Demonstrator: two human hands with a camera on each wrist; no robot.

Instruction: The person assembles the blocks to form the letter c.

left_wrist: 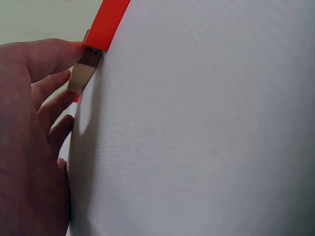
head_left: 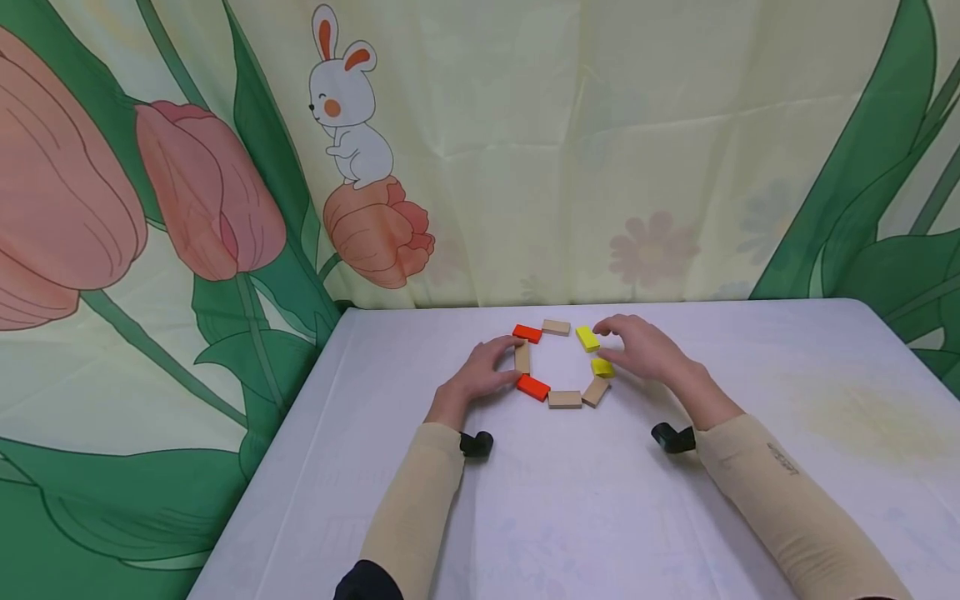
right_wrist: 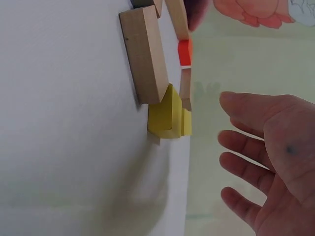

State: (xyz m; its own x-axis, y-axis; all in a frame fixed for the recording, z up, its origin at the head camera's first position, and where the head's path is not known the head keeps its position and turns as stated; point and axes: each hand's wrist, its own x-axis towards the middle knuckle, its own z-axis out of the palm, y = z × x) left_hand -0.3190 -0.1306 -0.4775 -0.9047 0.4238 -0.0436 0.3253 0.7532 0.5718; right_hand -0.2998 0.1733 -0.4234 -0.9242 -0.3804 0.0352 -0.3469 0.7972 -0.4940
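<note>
Wooden, red and yellow blocks form a ring on the white table. My left hand [head_left: 480, 368] is at the ring's left side, thumb and fingers around the ends of a plain wooden block [head_left: 522, 358]. That block lies between an upper red block [head_left: 528, 333] and a lower red block [head_left: 533, 387]; in the left wrist view the thumb touches its near end [left_wrist: 81, 76]. On the right, my right hand [head_left: 645, 346] hovers with relaxed, parted fingers beside the upper yellow block [head_left: 587, 338] and lower yellow block [head_left: 603, 367], holding nothing.
Other plain blocks complete the ring: a back one [head_left: 556, 327], a front one [head_left: 565, 400] and a slanted one [head_left: 596, 392] at front right. The white-covered table [head_left: 570, 500] ends at a printed curtain [head_left: 517, 167] behind.
</note>
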